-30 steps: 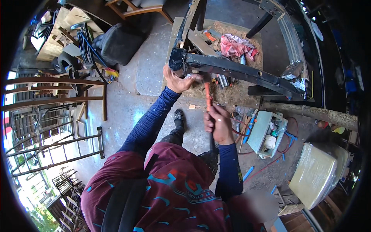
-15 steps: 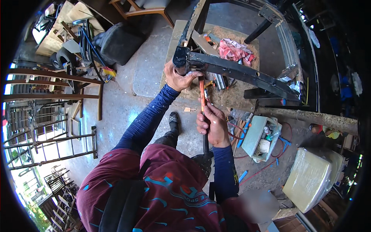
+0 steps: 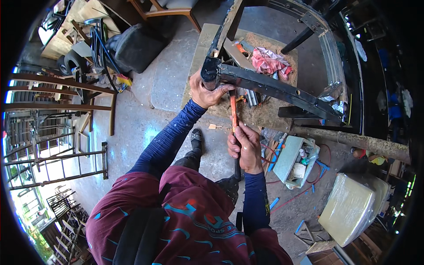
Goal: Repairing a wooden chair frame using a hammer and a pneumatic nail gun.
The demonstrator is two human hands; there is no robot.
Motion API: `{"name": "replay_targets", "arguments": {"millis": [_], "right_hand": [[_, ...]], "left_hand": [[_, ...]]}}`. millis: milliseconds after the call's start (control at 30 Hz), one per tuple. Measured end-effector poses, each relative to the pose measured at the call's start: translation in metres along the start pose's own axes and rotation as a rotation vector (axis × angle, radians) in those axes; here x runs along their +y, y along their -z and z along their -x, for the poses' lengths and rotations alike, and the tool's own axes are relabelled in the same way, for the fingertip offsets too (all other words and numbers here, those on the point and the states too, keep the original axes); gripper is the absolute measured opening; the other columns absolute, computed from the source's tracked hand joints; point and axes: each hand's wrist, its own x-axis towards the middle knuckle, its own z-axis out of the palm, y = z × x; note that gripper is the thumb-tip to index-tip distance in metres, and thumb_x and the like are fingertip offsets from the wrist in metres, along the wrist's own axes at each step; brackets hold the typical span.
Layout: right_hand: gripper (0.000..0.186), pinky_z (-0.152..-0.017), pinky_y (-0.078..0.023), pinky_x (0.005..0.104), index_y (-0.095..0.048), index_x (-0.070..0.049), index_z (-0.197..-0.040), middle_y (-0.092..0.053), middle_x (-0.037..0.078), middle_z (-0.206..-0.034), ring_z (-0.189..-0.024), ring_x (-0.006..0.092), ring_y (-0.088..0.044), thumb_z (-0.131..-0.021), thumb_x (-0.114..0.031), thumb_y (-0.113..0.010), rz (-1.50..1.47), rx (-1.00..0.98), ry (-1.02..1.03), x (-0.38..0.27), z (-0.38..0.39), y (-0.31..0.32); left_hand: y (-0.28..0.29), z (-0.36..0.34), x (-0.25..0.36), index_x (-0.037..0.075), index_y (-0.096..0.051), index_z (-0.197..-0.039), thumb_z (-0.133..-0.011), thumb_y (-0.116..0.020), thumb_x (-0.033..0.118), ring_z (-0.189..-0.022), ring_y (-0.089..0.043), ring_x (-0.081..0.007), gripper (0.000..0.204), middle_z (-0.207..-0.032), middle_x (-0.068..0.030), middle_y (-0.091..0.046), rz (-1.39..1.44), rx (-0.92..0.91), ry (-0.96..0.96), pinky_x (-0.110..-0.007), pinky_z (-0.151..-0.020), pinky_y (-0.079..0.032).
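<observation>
A black chair-like wooden frame lies over the low work table, its rounded corner post toward me. My left hand is wrapped around the lower end of that post, with the thumb stretched along the underside of the rail. My right hand is closed around a hammer-like tool with an orange shaft and a black grip. The tool stands nearly in line with my right forearm. Its upper end meets the rail beside my left thumb, and I cannot make out its head clearly.
On the sawdust-strewn table lie a red-and-white rag and a wood strip. A pale open bin with bottles stands right, near a red hose and a wrapped block. Wooden frames stand left.
The view has shifted slightly, so the frame and both hands sit a little lower. Both grips are kept. A blurred patch at lower right is gone, and wooden pieces show there.
</observation>
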Motion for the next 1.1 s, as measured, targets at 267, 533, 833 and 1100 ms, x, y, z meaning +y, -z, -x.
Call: {"name": "replay_targets", "arguments": {"millis": [267,533,833,1100], "right_hand": [[0.021,-0.043,-0.032,0.0203,-0.056,-0.006,-0.116,-0.046,-0.002,-0.073,-0.052,0.0035,-0.038,-0.106,-0.024,-0.052,0.099,0.018,-0.012,-0.009,0.001,0.007],[0.023,-0.044,-0.033,0.0208,-0.056,-0.008,-0.121,-0.046,-0.002,-0.074,-0.053,0.0038,-0.039,-0.105,-0.025,-0.052,0.023,0.033,-0.112,-0.022,0.004,0.011],[0.022,-0.044,-0.032,0.0202,-0.056,-0.007,-0.117,-0.047,-0.002,-0.074,-0.054,0.0036,-0.038,-0.105,-0.025,-0.052,0.088,0.033,-0.064,-0.03,0.01,0.008],[0.031,-0.044,-0.032,0.0197,-0.055,-0.008,-0.132,-0.046,-0.003,-0.075,-0.054,0.0037,-0.038,-0.105,-0.025,-0.053,0.095,0.05,-0.085,-0.041,0.013,0.008]], "left_hand": [[0.001,-0.001,0.0,-0.003,-0.065,-0.108,-0.067,-0.093,0.038,-0.083,-0.068,-0.0204,0.065,-0.097,-0.012,-0.071,-0.014,0.015,-0.07,-0.033,-0.078,-0.054],[0.002,0.005,-0.009,-0.005,-0.064,-0.117,-0.065,-0.094,0.04,-0.096,-0.069,-0.022,0.075,-0.108,-0.0147,-0.071,-0.033,-0.04,0.009,-0.034,-0.089,-0.052],[-0.001,0.002,-0.008,-0.009,-0.052,-0.135,-0.062,-0.096,0.037,-0.111,-0.067,-0.0255,0.097,-0.122,-0.0198,-0.067,0.014,-0.049,-0.006,-0.035,-0.098,-0.049],[0.004,-0.002,-0.006,-0.01,-0.039,-0.145,-0.066,-0.09,0.018,-0.113,-0.066,-0.027,0.098,-0.124,-0.0205,-0.065,0.101,-0.14,0.008,-0.035,-0.099,-0.049]]}}
